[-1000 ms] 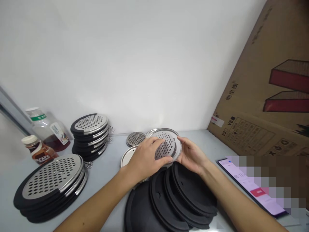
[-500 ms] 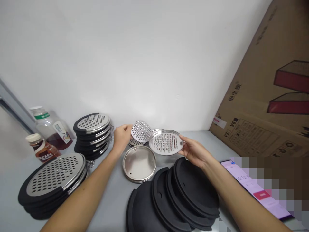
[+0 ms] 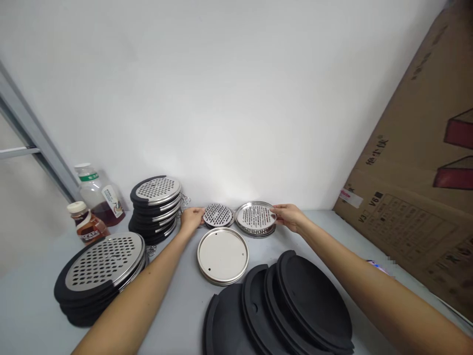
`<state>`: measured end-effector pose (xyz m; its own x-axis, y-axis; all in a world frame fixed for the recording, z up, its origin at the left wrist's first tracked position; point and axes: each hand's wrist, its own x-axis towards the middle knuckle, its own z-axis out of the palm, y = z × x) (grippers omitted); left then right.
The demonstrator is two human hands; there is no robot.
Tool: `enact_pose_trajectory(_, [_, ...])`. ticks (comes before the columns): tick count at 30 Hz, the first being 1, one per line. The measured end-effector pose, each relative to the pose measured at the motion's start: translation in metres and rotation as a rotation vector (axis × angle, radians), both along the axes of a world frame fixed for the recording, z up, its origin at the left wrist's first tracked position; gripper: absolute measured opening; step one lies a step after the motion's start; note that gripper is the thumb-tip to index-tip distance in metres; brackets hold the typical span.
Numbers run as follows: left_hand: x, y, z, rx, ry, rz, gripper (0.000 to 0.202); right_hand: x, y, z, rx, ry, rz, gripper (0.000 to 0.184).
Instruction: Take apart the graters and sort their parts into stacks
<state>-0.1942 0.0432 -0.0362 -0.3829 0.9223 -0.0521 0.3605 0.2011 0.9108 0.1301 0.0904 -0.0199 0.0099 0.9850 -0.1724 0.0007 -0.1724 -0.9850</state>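
The left arm reaches forward over the table, and the left hand lies low by the back wall, its fingers curled against the left edge of a small perforated disc and pinching it. The right arm stretches in from the lower right. The right hand grips the right rim of a slotted plate, thumb on top and fingers below. The disc is round, shiny metal, dotted with holes, and sits flat on another like it. The plate beside it is larger, cut with rows of short slots, and rests on a short stack of the same plates. Both lie at the far edge of the table, near each other. On the left of the grey tabletop are two bottles, a low stack of black-rimmed grates and a taller stack behind it. A plain metal pan lies in the middle, with overlapping black discs in front. A white wall closes the back, and a cardboard box leans at the right.
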Motion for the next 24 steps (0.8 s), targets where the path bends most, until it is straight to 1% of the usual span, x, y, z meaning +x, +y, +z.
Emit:
enact_pose_trajectory(3, [-0.002, -0.005, 0.004, 0.035, 0.158, -0.004, 0.034, 0.001, 0.0, -0.004, 0.082, -0.157, -0.037, 0.013])
enact_pose_trajectory(6, [0.006, -0.025, 0.017, 0.103, 0.334, -0.017, 0.03, 0.005, -0.002, 0.0, 0.177, -0.318, -0.093, 0.013])
enact_pose_trajectory(8, [0.017, -0.05, 0.03, 0.163, 0.438, -0.036, 0.029, 0.008, -0.006, 0.006, 0.241, -0.405, -0.131, 0.013])
enact_pose_trajectory(10, [0.024, -0.083, 0.048, 0.226, 0.521, -0.074, 0.028, 0.011, -0.014, 0.013, 0.295, -0.462, -0.152, 0.016])
enact_pose_trajectory(12, [0.017, -0.119, 0.066, 0.277, 0.583, -0.103, 0.024, 0.015, -0.026, 0.019, 0.331, -0.481, -0.14, 0.025])
enact_pose_trajectory(13, [0.005, -0.135, 0.075, 0.309, 0.621, -0.077, 0.025, 0.019, -0.033, 0.021, 0.34, -0.473, -0.121, 0.031])
enact_pose_trajectory(14, [-0.012, -0.15, 0.083, 0.355, 0.694, -0.009, 0.027, 0.023, -0.041, 0.021, 0.341, -0.444, -0.093, 0.036])
enact_pose_trajectory(15, [-0.034, -0.163, 0.09, 0.354, 0.774, 0.095, 0.03, 0.028, -0.048, 0.021, 0.33, -0.405, -0.069, 0.04])
enact_pose_trajectory(16, [-0.06, -0.174, 0.095, 0.293, 0.835, 0.204, 0.034, 0.034, -0.054, 0.019, 0.304, -0.369, -0.047, 0.042])
enact_pose_trajectory(17, [-0.088, -0.183, 0.1, 0.176, 0.855, 0.288, 0.041, 0.039, -0.06, 0.017, 0.27, -0.337, -0.047, 0.043])
enact_pose_trajectory(18, [-0.114, -0.19, 0.103, 0.008, 0.806, 0.313, 0.046, 0.044, -0.064, 0.014, 0.242, -0.309, -0.059, 0.042])
enact_pose_trajectory(20, [-0.157, -0.202, 0.104, -0.144, 0.718, 0.299, 0.043, 0.05, -0.068, 0.007, 0.215, -0.236, -0.094, 0.039])
enact_pose_trajectory(21, [-0.171, -0.207, 0.103, -0.206, 0.634, 0.249, 0.041, 0.052, -0.068, 0.004, 0.21, -0.204, -0.1, 0.037])
enact_pose_trajectory(22, [-0.18, -0.211, 0.101, -0.23, 0.54, 0.2, 0.04, 0.052, -0.069, 0.002, 0.207, -0.174, -0.098, 0.037])
enact_pose_trajectory(24, [-0.185, -0.217, 0.095, -0.241, 0.334, 0.13, 0.043, 0.048, -0.07, 0.001, 0.201, -0.141, -0.083, 0.038])
